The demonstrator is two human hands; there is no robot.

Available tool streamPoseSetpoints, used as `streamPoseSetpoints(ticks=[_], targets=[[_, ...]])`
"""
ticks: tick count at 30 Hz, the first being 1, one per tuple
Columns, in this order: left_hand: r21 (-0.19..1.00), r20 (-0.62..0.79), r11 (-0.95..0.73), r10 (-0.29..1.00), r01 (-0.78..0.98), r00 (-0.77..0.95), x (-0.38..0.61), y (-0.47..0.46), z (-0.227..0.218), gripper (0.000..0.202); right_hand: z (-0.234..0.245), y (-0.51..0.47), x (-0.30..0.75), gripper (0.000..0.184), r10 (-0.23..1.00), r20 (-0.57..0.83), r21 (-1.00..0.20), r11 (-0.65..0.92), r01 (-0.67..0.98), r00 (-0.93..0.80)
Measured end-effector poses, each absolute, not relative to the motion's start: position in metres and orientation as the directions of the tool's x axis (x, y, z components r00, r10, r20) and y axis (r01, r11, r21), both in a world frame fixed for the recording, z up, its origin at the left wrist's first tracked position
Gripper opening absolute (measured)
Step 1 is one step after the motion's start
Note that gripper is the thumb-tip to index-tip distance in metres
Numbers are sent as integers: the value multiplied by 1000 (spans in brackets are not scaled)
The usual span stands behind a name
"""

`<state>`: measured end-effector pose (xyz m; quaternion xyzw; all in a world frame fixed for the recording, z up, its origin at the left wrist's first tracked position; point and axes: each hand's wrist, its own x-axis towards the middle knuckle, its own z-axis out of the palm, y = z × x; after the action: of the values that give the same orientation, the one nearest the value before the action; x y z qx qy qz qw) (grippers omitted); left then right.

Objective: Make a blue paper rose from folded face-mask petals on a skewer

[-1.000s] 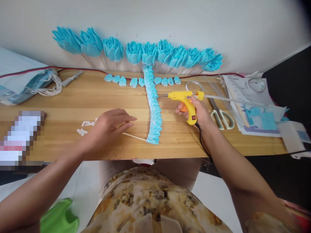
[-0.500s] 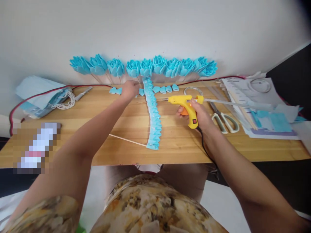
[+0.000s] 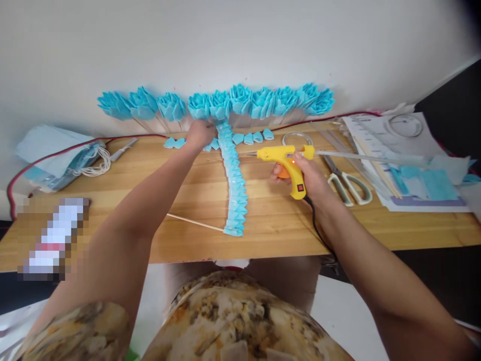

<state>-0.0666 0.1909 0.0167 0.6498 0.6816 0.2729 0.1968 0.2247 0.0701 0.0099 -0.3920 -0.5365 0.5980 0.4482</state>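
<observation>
My right hand (image 3: pixel 306 175) is wrapped round the handle of a yellow hot glue gun (image 3: pixel 280 153), its nozzle pointing left and a clear glue stick (image 3: pixel 349 155) sticking out of its back. A long strip of pleated light-blue petals (image 3: pixel 235 185) lies down the middle of the table, right of my left hand (image 3: pixel 202 134). The fingers of that hand are closed by the strip's far end; whatever they hold is hidden. Small folded blue petals (image 3: pixel 248 139) lie in a row on both sides of the strip. A thin wooden stick (image 3: pixel 195 221) reaches the strip's near end.
Several blue fabric roses (image 3: pixel 240 99) on sticks lean along the wall. Scissors (image 3: pixel 349 188), a tape roll (image 3: pixel 296 139) and papers (image 3: pixel 424 203) are at right. At left lie a bag of blue sheets (image 3: pixel 56 155), a red-black cable (image 3: pixel 56 152) and a blurred-out phone-like object (image 3: pixel 56 235).
The view has shifted slightly, so most things sit a little further left. My left hand has come closer to the strip's far end. The glue gun is held much as before.
</observation>
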Motion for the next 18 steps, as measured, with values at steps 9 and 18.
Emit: streamPoseSetpoints(ticks=[9, 18], targets=[[506, 264, -199, 962, 840, 69, -66, 76, 38, 30, 16, 63, 224, 58, 939, -31, -998, -49, -45, -344], [474, 384, -531, 842, 703, 378, -96, -57, 18, 17, 13, 59, 226, 56, 832, -25, -998, -49, -29, -555]])
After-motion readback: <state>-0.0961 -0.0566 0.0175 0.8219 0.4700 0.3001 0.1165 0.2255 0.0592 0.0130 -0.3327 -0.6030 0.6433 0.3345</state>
